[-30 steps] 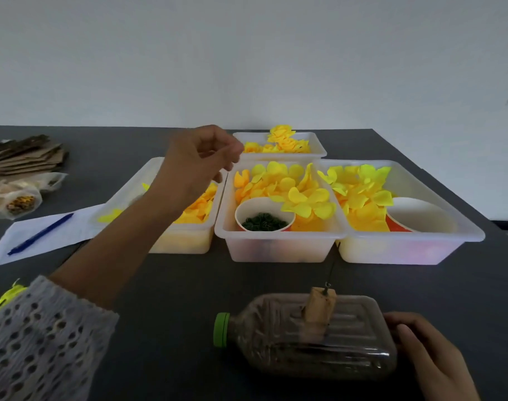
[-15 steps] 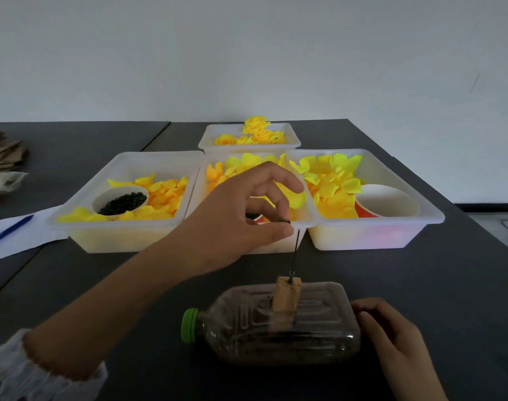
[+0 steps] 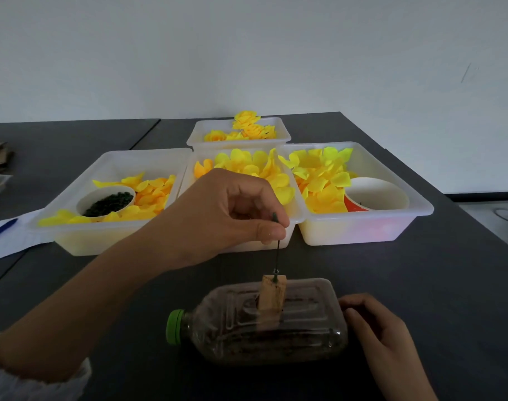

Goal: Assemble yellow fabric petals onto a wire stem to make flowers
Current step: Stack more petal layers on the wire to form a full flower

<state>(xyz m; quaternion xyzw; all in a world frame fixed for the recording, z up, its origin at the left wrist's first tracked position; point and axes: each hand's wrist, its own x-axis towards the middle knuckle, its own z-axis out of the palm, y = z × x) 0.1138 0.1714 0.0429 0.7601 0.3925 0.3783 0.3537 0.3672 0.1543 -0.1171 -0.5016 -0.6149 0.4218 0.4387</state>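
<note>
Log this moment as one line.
left hand: pinches wire stem | stem: upright in wooden block | right hand: steadies bottle

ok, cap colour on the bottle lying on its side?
Green: the cap on the clear bottle, seen clearest in the head view.

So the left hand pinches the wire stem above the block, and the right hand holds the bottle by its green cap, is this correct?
Not quite. The head view shows the right hand at the bottle's base end, opposite the green cap, which nothing touches. The rest holds: the left hand pinches the wire stem above the block.
</note>
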